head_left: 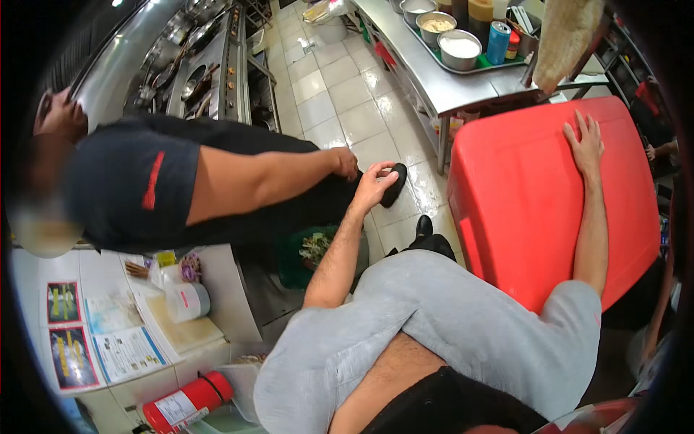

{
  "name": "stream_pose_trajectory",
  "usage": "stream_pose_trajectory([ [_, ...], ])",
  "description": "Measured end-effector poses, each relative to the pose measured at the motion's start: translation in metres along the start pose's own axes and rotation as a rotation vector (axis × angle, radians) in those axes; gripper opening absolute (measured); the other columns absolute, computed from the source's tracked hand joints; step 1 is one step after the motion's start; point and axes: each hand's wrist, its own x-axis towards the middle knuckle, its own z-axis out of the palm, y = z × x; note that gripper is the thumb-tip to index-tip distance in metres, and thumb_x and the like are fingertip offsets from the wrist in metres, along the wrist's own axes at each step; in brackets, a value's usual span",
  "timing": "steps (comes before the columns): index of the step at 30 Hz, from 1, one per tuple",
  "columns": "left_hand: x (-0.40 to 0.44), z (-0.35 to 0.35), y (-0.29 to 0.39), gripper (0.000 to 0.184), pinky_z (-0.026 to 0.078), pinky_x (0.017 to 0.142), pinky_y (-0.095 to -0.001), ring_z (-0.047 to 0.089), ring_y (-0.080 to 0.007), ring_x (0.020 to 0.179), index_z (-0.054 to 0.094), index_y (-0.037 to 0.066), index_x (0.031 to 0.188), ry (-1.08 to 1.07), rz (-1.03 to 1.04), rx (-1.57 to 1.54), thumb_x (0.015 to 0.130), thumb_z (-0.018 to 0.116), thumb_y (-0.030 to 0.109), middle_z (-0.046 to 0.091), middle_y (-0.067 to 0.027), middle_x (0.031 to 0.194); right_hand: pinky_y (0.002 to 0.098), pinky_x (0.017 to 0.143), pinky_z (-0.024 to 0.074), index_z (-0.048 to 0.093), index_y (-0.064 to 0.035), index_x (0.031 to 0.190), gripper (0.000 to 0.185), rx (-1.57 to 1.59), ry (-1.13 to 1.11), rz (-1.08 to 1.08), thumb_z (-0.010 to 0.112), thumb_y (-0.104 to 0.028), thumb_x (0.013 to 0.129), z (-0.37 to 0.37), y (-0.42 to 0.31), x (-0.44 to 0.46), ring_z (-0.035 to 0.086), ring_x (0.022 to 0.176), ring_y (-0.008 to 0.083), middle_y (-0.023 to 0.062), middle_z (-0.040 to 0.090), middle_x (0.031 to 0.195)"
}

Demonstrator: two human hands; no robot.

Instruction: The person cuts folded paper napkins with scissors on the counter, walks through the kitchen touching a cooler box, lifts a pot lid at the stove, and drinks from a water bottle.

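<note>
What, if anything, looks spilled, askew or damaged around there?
Nothing plainly stands out. The floor tiles shine in patches, which could be wetness or just reflected light; I cannot tell. The large red object under the right hand shows no obvious crack.

Paved in glossy floor tiles (358, 119), furnished with a stove (231, 69) and a steel surface (459, 90) with a leg (442, 145) near one corner, walled in white tile (90, 264).
</note>
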Motion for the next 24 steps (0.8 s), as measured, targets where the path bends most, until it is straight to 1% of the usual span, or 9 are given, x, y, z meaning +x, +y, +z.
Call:
stream_pose_trajectory([
  [5, 0.101, -0.036, -0.040, 0.042, 0.043, 0.081, -0.0293, 0.054, -0.0186, 0.098, 0.055, 0.005, 0.114, -0.081, -0.202, 0.089, 0.081, 0.063, 0.028, 0.058, -0.0092, 0.106, 0.0480, 0.101, 0.0213, 0.042, -0.0181, 0.130, 0.051, 0.000, -0.129, -0.044, 0.050, -0.042, 0.086, -0.021, -0.021, -0.013, 0.028, 0.128, 0.0296, 0.0131, 0.032, 0.138],
  [8, 0.145, -0.059, -0.090, 0.042, 0.042, 0.088, -0.0324, 0.054, -0.0220, 0.103, 0.057, 0.002, 0.111, -0.015, -0.255, 0.157, 0.078, 0.065, 0.026, 0.059, -0.0120, 0.109, 0.0445, 0.102, 0.0220, 0.042, -0.0146, 0.129, 0.049, 0.039, -0.144, -0.071, 0.050, -0.037, 0.087, -0.021, -0.021, -0.013, 0.029, 0.127, 0.0293, 0.0128, 0.032, 0.137],
  [11, 0.169, -0.078, -0.154, 0.042, 0.042, 0.088, -0.0328, 0.056, -0.0238, 0.101, 0.057, 0.001, 0.110, -0.034, -0.304, 0.259, 0.077, 0.065, 0.027, 0.060, -0.0137, 0.107, 0.0430, 0.102, 0.0227, 0.042, -0.0133, 0.130, 0.048, 0.019, -0.173, -0.047, 0.050, -0.035, 0.087, -0.027, -0.029, -0.013, 0.029, 0.127, 0.0297, 0.0127, 0.032, 0.138],
  [16, 0.206, -0.118, -0.189, 0.044, 0.044, 0.085, -0.0366, 0.058, -0.0302, 0.096, 0.060, 0.002, 0.104, -0.067, -0.355, 0.595, 0.073, 0.064, 0.033, 0.061, -0.0194, 0.102, 0.0449, 0.103, 0.0204, 0.040, -0.0132, 0.131, 0.049, 0.059, -0.209, 0.054, 0.050, -0.034, 0.087, -0.029, -0.040, -0.009, 0.028, 0.127, 0.0309, 0.0130, 0.028, 0.140],
  [18, 0.226, -0.135, -0.209, 0.041, 0.045, 0.083, -0.0347, 0.060, -0.0275, 0.092, 0.061, 0.003, 0.102, -0.063, -0.382, 0.688, 0.072, 0.067, 0.030, 0.063, -0.0178, 0.098, 0.0448, 0.103, 0.0214, 0.040, -0.0107, 0.130, 0.048, 0.082, -0.155, 0.164, 0.051, -0.031, 0.088, -0.029, -0.059, -0.006, 0.028, 0.127, 0.0303, 0.0135, 0.028, 0.140],
  [20, 0.246, -0.153, -0.228, 0.040, 0.046, 0.080, -0.0347, 0.060, -0.0256, 0.087, 0.062, 0.003, 0.098, -0.063, -0.444, 0.619, 0.071, 0.067, 0.031, 0.064, -0.0160, 0.092, 0.0453, 0.102, 0.0229, 0.040, -0.0071, 0.129, 0.048, 0.375, 0.048, 0.222, 0.051, -0.028, 0.088, -0.030, -0.091, 0.004, 0.029, 0.126, 0.0299, 0.0147, 0.029, 0.138],
  [22, 0.276, -0.168, -0.261, 0.033, 0.046, 0.078, -0.0332, 0.060, -0.0232, 0.085, 0.064, 0.003, 0.089, -0.024, -0.393, 0.599, 0.069, 0.067, 0.029, 0.065, -0.0137, 0.089, 0.0458, 0.100, 0.0271, 0.041, -0.0031, 0.127, 0.047, 0.295, 0.191, 0.098, 0.051, -0.027, 0.088, -0.039, -0.140, 0.029, 0.033, 0.123, 0.0317, 0.0178, 0.031, 0.134],
  [23, 0.292, -0.174, -0.246, 0.033, 0.046, 0.078, -0.0332, 0.060, -0.0237, 0.085, 0.064, 0.003, 0.090, -0.108, -0.490, 0.588, 0.069, 0.066, 0.029, 0.065, -0.0137, 0.089, 0.0458, 0.100, 0.0271, 0.041, -0.0031, 0.127, 0.047, 0.292, 0.215, 0.078, 0.051, -0.027, 0.088, -0.038, -0.164, 0.048, 0.033, 0.123, 0.0317, 0.0178, 0.031, 0.134],
  [24, 0.309, -0.179, -0.245, 0.033, 0.047, 0.077, -0.0336, 0.060, -0.0238, 0.085, 0.064, 0.004, 0.090, -0.109, -0.467, 0.588, 0.070, 0.065, 0.029, 0.065, -0.0140, 0.089, 0.0457, 0.099, 0.0293, 0.041, -0.0023, 0.126, 0.046, 0.316, 0.261, -0.011, 0.051, -0.027, 0.088, -0.036, -0.189, 0.065, 0.035, 0.120, 0.0330, 0.0191, 0.032, 0.133],
])
